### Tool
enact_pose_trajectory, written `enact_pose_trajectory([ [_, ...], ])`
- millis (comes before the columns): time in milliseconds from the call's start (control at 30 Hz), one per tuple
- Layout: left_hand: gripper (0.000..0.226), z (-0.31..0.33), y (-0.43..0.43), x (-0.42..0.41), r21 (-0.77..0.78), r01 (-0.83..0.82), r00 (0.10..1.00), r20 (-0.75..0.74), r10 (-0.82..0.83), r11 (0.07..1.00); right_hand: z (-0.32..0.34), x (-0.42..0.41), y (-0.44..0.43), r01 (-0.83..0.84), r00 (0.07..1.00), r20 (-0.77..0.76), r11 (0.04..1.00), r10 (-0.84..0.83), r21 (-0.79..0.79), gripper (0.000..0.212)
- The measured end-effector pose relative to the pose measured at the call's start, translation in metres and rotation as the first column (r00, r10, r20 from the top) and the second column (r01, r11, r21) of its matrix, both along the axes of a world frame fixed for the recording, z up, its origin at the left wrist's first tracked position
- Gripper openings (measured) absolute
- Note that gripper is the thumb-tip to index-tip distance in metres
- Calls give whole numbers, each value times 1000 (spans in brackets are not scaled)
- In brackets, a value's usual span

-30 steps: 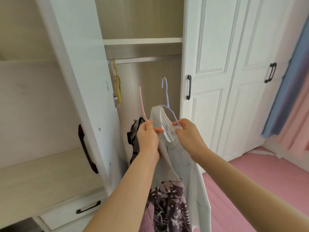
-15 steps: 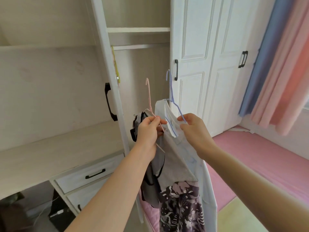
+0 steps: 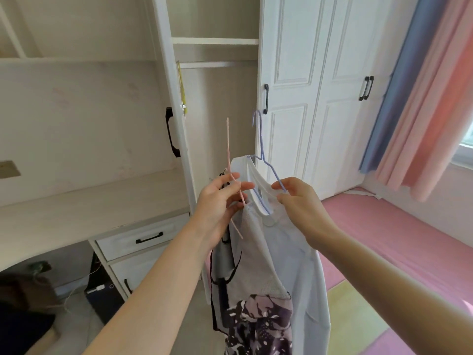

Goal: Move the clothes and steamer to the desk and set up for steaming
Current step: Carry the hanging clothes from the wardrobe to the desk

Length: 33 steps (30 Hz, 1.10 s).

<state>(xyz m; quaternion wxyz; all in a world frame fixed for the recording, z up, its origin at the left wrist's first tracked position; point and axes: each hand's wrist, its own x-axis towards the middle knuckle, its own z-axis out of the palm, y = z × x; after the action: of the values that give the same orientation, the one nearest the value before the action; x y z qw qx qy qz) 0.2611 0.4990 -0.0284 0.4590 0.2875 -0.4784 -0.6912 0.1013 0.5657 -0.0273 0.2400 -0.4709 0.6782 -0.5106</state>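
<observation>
My left hand (image 3: 220, 203) holds a pink hanger (image 3: 228, 149) between its fingers; a grey and black garment (image 3: 224, 254) hangs from it, mostly hidden behind my wrist. My right hand (image 3: 298, 198) pinches the shoulder wire of a lilac hanger (image 3: 261, 147) carrying a white T-shirt (image 3: 289, 252) with a purple camouflage print (image 3: 261, 326) at its lower part. Both garments hang in the air in front of the open wardrobe. The pale wooden desk (image 3: 84, 211) lies to the left. No steamer is in view.
The open wardrobe door (image 3: 174, 103) with a black handle stands between the desk and the clothes. Two drawers (image 3: 143, 239) sit under the desk's right end, with cables and a dark box below. Shut white doors (image 3: 320, 98), striped curtains (image 3: 422, 98) and a pink floor mat (image 3: 384, 239) are to the right.
The view has swung left and back, away from the wardrobe, bringing the desk and drawers into sight. Both hands still hold the hangers; my left fingers have loosened around the pink one.
</observation>
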Motion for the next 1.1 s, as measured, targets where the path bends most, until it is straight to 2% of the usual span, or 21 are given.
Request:
enact_pose_trajectory([
  [267,13,-4,75,8,30,-125,982,-141,128,992,-5,-5,63,-148,989,18,989,148,-11,23],
  [433,14,-4,118,17,56,-202,962,-173,209,978,-9,-5,94,-230,973,19,973,231,-7,26],
  [633,10,-7,152,40,167,-243,932,-232,278,956,-11,6,113,-330,944,27,944,330,9,26],
  [700,8,-9,158,51,196,-288,915,-234,330,937,-12,13,116,-365,931,29,931,365,6,26],
  [833,20,-13,167,77,177,-317,909,-222,352,932,-11,32,116,-441,897,6,897,441,2,24],
  [1100,22,-19,176,147,138,-476,850,-179,494,869,-1,103,103,-599,801,-38,800,597,-43,25],
])
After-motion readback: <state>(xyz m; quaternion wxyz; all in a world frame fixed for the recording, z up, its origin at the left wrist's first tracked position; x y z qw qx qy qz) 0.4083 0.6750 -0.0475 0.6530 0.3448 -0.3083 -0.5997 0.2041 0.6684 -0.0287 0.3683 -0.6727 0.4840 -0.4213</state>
